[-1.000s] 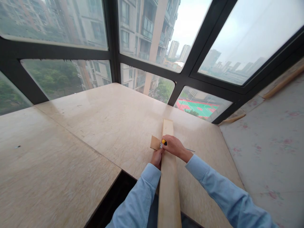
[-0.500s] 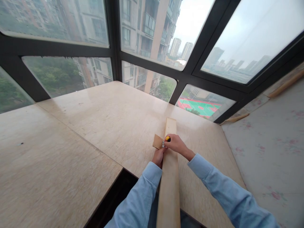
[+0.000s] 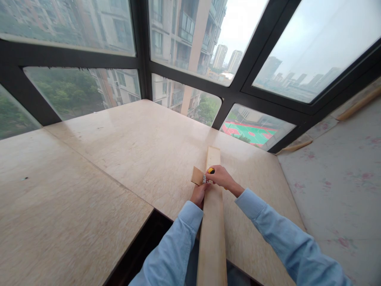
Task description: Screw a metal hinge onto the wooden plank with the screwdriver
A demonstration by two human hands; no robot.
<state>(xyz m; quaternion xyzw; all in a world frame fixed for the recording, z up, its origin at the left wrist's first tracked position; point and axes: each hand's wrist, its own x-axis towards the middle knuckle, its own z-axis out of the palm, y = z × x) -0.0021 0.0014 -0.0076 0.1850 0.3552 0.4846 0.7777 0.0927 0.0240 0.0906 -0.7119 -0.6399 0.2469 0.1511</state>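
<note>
A long pale wooden plank (image 3: 212, 230) runs away from me across the stone ledge. At its left side, near the far end, a small thin wooden board (image 3: 197, 176) sticks out at an angle. A small silver metal piece that looks like a hinge (image 3: 204, 179) sits where the two meet. My left hand (image 3: 198, 194) is closed at the plank's left edge, its fingertips by the metal piece; what it grips is mostly hidden. Above the plank, my right hand (image 3: 222, 177) is closed around a yellow-and-black handled screwdriver (image 3: 211, 171), whose tip I cannot make out.
The marble-look ledge (image 3: 119, 147) stretches to dark-framed windows (image 3: 190, 79) at the back. A dark gap (image 3: 139, 246) opens at the ledge's near edge. A small dark bit (image 3: 25, 178) lies far left. Flowered wallpaper (image 3: 336, 190) covers the right wall.
The view has shifted very slightly. My right hand has turned a little around the yellow handle, and a bit of yellow now shows under it. The plank and board stay in place.
</note>
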